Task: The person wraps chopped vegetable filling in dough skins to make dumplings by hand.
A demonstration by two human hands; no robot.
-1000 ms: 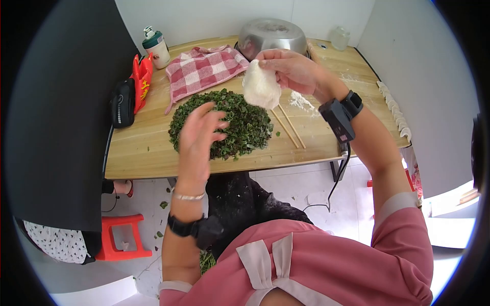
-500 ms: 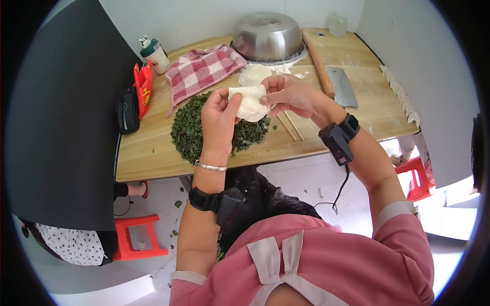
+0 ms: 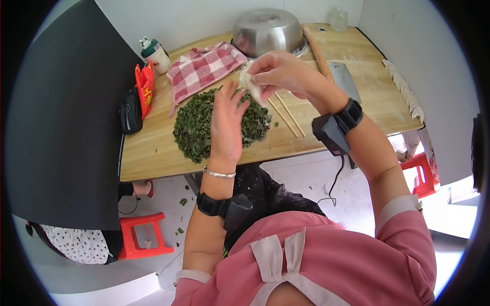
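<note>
Between the thumb and fingers of my right hand point(image 3: 286, 74) hangs a thin white dough wrapper point(image 3: 253, 91), tilted nearly edge-on. My left hand point(image 3: 227, 122) is off the dough, fingers spread and slightly blurred, above a heap of chopped dark greens point(image 3: 194, 127) on the wooden table point(image 3: 148, 158). A pair of chopsticks point(image 3: 286, 117) lies right of the heap, below my right hand. Behind that hand, the flour and wrappers on the table are mostly hidden.
An upturned metal bowl point(image 3: 268, 30) stands at the back, beside a rolling pin point(image 3: 315, 48) and a flat metal blade point(image 3: 345, 84). Folded dumplings point(image 3: 403, 87) line the right edge. A checked cloth point(image 3: 204, 69), bottle point(image 3: 156, 56) and black case point(image 3: 130, 112) are at left.
My left hand has let go of the dough wrapper and opened. My right hand has moved up slightly, keeping the wrapper, which has turned from facing me to nearly edge-on.
</note>
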